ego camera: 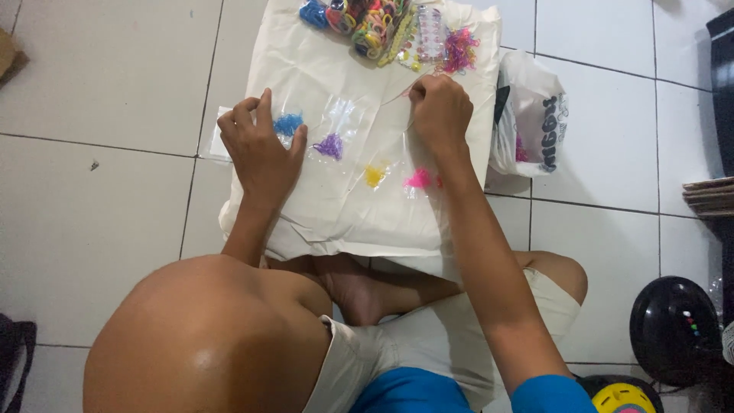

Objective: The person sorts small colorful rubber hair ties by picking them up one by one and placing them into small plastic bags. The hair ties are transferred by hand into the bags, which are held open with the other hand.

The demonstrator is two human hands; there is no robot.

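A cream cloth (pixel 344 222) lies spread on the tiled floor in front of my crossed legs. On it sit small clear bags of tiny bands: blue (pixel 288 123), purple (pixel 330 145), yellow (pixel 374 176) and pink (pixel 419 180). My left hand (pixel 260 145) rests on the cloth with fingers spread, its fingertips touching the blue bag. My right hand (pixel 440 111) is closed just below a pile of colourful hair ties (pixel 367 23), pinching what looks like a thin pale strand (pixel 394 98). A loose pink bunch of bands (pixel 461 50) lies beside the pile.
A white plastic bag (pixel 531 115) lies at the cloth's right edge. A black round device (pixel 673 329) and a yellow object (pixel 621 399) sit at the lower right, with stacked cardboard (pixel 711 195) above them. My bent knee (pixel 206 336) fills the lower left.
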